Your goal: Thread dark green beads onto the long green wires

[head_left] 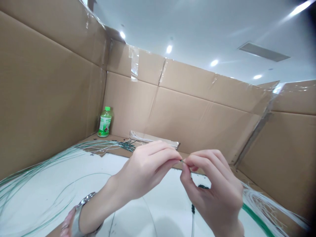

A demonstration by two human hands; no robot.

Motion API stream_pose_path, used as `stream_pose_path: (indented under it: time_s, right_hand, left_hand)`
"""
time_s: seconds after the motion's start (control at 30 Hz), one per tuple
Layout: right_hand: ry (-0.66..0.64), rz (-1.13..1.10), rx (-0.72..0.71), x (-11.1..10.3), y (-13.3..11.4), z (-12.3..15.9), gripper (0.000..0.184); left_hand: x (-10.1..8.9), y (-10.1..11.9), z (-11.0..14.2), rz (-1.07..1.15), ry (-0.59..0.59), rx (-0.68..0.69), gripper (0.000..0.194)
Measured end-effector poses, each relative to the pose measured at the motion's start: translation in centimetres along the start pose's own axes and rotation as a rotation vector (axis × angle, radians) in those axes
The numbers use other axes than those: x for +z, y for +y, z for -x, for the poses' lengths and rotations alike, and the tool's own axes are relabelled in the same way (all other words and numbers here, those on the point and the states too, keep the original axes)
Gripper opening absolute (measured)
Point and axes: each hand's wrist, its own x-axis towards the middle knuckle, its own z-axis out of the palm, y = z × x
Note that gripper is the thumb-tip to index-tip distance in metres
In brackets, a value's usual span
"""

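Observation:
My left hand [150, 168] reaches across from the lower left, thumb and forefinger pinched together. My right hand [214, 184] meets it near the middle, its fingertips also pinched. Between the two sets of fingertips shows a short bit of thin dark green cord [182, 161], and both hands grip it. Beneath my right hand hangs or lies a pale cord with a dark knotted section [193, 209]. A small dark green coil [203, 186] shows through the gap of my right hand. The ends of the gripped cord are hidden by my fingers.
Green and white strands [49, 161] sweep along the left, ending in dark tips. A bundle of white strands [264, 204] and a green bundle [256, 219] lie at right. A green-capped bottle [105, 122] stands in the back corner. Cardboard walls [185, 102] enclose the white table [98, 184].

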Motion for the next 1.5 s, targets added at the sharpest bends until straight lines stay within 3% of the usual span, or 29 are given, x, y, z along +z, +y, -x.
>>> stream_pose_path:
  time_s: [0.57, 0.97, 1.17, 1.37, 1.5]
  right_hand:
    - [-0.004, 0.011, 0.01, 0.0, -0.1, -0.1, 0.02]
    - [-0.038, -0.14, 0.048, -0.5, 0.1, 0.0, 0.021]
    - [-0.011, -0.31, 0.146, -0.4, 0.7, 0.9, 0.027]
    - [0.02, -0.389, 0.244, 0.1, 0.9, 1.0, 0.024]
    - [-0.084, -0.355, 0.337, 0.3, 1.0, 0.9, 0.014]
  left_hand:
    - [0.5, -0.1, 0.3, 0.044, 0.019, -0.001, 0.009]
    - [0.4, -0.1, 0.2, 0.096, 0.063, -0.021, 0.01]
    - [0.4, -0.1, 0.2, 0.165, 0.072, -0.05, 0.012]
    - [0.4, -0.2, 0.3, 0.099, 0.05, -0.075, 0.01]
    - [0.8, -0.5, 0.6, -0.029, 0.042, -0.049, 0.011]
